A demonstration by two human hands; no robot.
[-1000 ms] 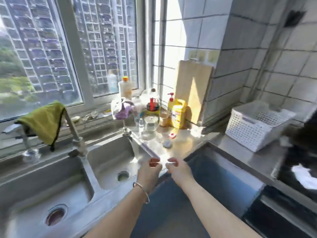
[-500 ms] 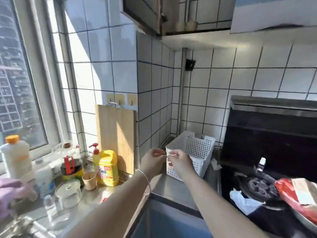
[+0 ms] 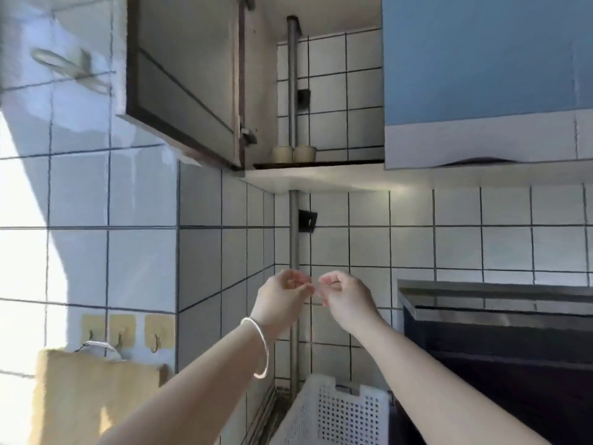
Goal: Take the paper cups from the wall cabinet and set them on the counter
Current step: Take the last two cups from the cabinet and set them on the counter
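Note:
Two beige paper cups (image 3: 293, 154) stand side by side on the bottom shelf (image 3: 337, 163) of the open wall cabinet, beside a grey pipe. The cabinet's left door (image 3: 183, 81) hangs open towards me. My left hand (image 3: 284, 297), with a bangle on the wrist, and my right hand (image 3: 345, 297) are raised together well below the shelf. Their fingers are curled and the fingertips nearly touch. Something tiny may be pinched between them; I cannot make it out.
The right cabinet door (image 3: 481, 59) is blue and closed. A dark range hood (image 3: 497, 316) juts out at the right. Below my arms stands a white perforated basket (image 3: 337, 412). A wooden cutting board (image 3: 93, 396) hangs from hooks at the lower left.
My view has swung from the sink, across the counter, up to the open wall cabinet. My hands stayed together in front of me and rose with the view.

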